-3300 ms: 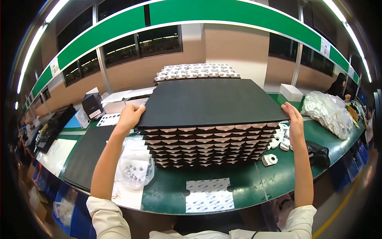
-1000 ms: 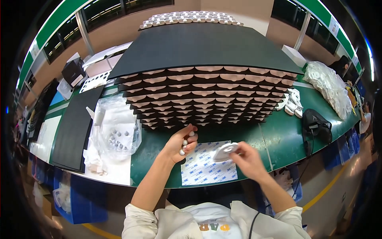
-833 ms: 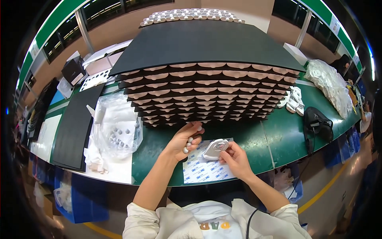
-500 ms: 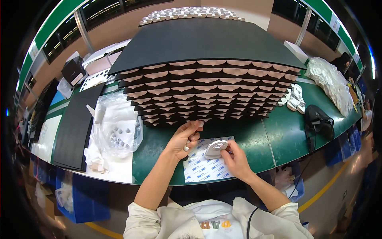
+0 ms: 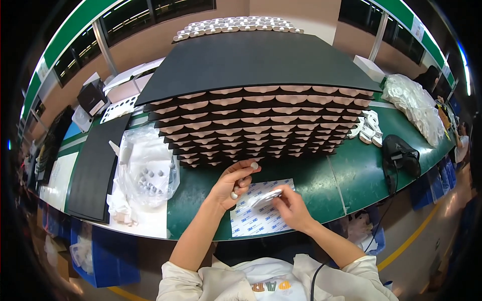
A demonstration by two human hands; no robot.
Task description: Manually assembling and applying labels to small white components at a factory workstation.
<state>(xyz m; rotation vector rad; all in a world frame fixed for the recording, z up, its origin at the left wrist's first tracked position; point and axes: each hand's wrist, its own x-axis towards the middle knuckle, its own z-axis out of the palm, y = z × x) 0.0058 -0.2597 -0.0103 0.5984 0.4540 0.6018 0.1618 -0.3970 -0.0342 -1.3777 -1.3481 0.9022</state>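
Observation:
My left hand [image 5: 231,186] is raised over the green table's near edge, its fingers curled. Pinched at its fingertips is a small white round piece [image 5: 254,166], and a second pale button-like piece [image 5: 234,195] shows between the curled lower fingers. My right hand [image 5: 292,208] grips a white flat plastic part [image 5: 267,197] with a rounded outline, now seen almost edge-on and blurred. That part is above a white sheet with blue print [image 5: 258,220]. The two hands are apart, and the left fingertips are near the front of the stack.
A tall stack of black trays [image 5: 271,60] with pale parts fills the middle. To the left lie an open plastic bag [image 5: 150,145] of small grey pieces and black boards [image 5: 98,170]. White parts [image 5: 370,128], a black pouch-like object [image 5: 400,155] and a full clear bag [image 5: 414,108] sit right.
My right hand has turned the white plastic part from showing its face to nearly edge-on. My left hand has come slightly lower, its pinched piece now more exposed.

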